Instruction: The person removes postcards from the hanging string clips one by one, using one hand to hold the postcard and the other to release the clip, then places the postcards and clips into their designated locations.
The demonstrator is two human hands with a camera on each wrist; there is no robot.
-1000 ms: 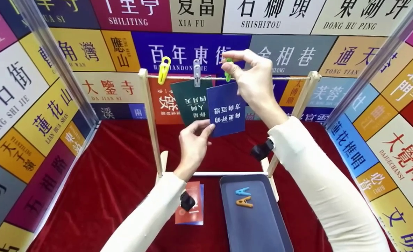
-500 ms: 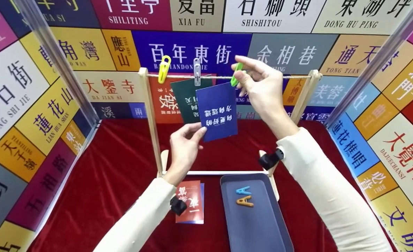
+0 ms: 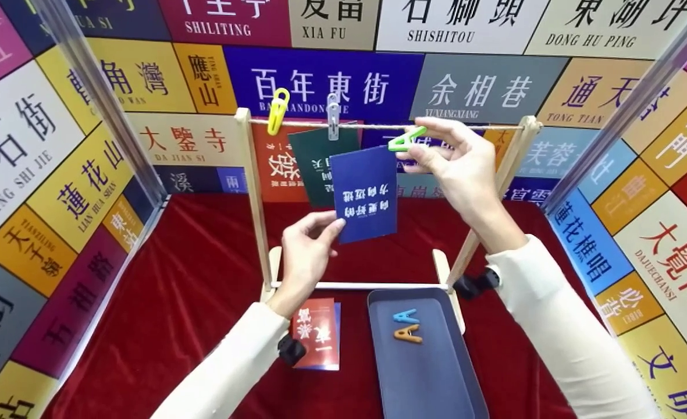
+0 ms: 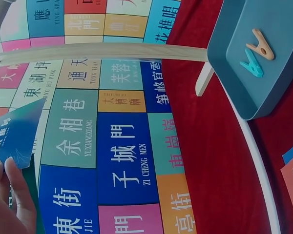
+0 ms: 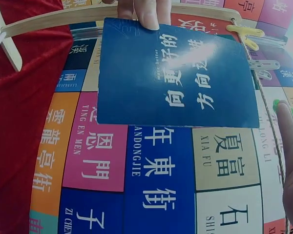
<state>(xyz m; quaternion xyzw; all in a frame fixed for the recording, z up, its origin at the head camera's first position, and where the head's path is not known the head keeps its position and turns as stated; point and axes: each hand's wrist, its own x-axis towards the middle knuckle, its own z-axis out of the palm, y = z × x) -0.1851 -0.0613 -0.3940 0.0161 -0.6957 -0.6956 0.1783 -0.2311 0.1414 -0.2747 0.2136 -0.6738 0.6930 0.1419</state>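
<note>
Lying nearest you on the red cloth (image 3: 209,238) are a red card (image 3: 320,331) and a tray (image 3: 430,372) with a blue peg (image 4: 254,67) and a brown peg (image 4: 266,53). Beyond them, your left hand (image 3: 308,244) pinches the blue card (image 3: 366,195) at its lower left edge. Your right hand (image 3: 459,157) pinches a green peg (image 3: 397,144) just beside its upper right corner, near the string (image 3: 372,125). There, a grey peg (image 3: 333,119) grips a dark green card (image 3: 317,166), a yellow peg (image 3: 274,124) sitting to its left. Behind stands a lettered wall (image 3: 326,64).
</note>
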